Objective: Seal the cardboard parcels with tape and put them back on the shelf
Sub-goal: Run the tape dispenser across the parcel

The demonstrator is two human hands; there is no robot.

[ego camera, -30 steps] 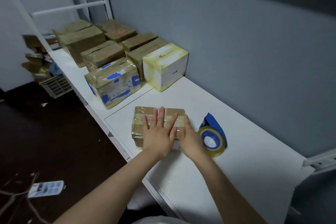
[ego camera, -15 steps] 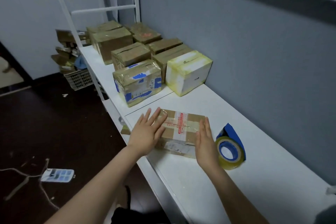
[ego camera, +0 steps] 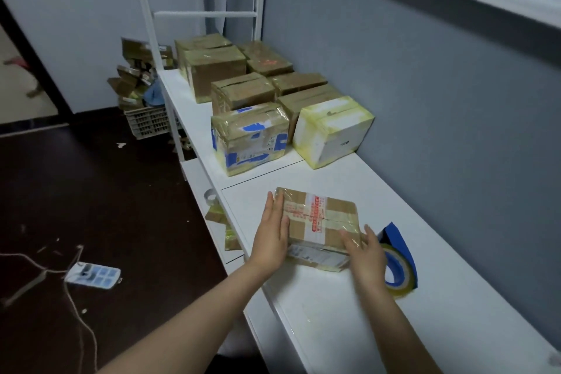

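A flat cardboard parcel (ego camera: pixel 318 218), taped across its top and bearing a white label with red print, lies on the white shelf (ego camera: pixel 349 313) between the two hands. The left hand (ego camera: pixel 271 241) lies flat against its left edge, fingers (ego camera: pixel 274 209) straight and together, gripping nothing. The right hand (ego camera: pixel 365 255) rests on the parcel's near right corner with fingers (ego camera: pixel 349 240) spread and relaxed; they seem to press rather than grasp, though the glossy tape there blurs the contact. Just outside the right hand's little finger stands a tape roll (ego camera: pixel 400 275) in a blue holder. Well beyond the fingertips sit a blue-patched parcel (ego camera: pixel 252 136) and a white box (ego camera: pixel 331 130), with more brown boxes behind.
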